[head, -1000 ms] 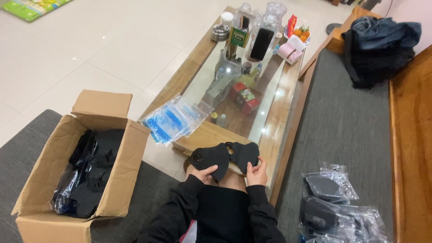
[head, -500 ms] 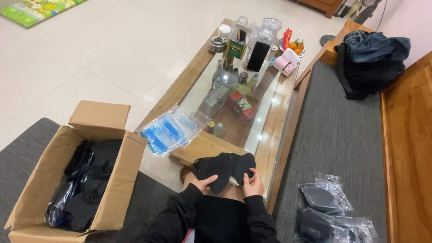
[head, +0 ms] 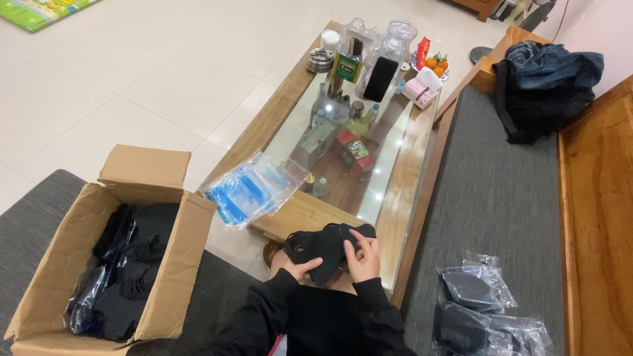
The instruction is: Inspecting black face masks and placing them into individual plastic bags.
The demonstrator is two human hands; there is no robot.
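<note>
- Left hand (head: 304, 269) and right hand (head: 362, 258) both grip black masks (head: 326, 245) at the near desk (head: 300, 212) edge; arms cut off below.
- Open box (head: 161, 264) left; bagged masks (head: 484, 310) right, partly cropped.
- Bare floor (head: 132, 86) beyond.

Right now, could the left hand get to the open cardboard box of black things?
Probably yes: the open brown cardboard box sits just left of the left hand, nothing between, though that hand holds a black fabric piece.
</note>
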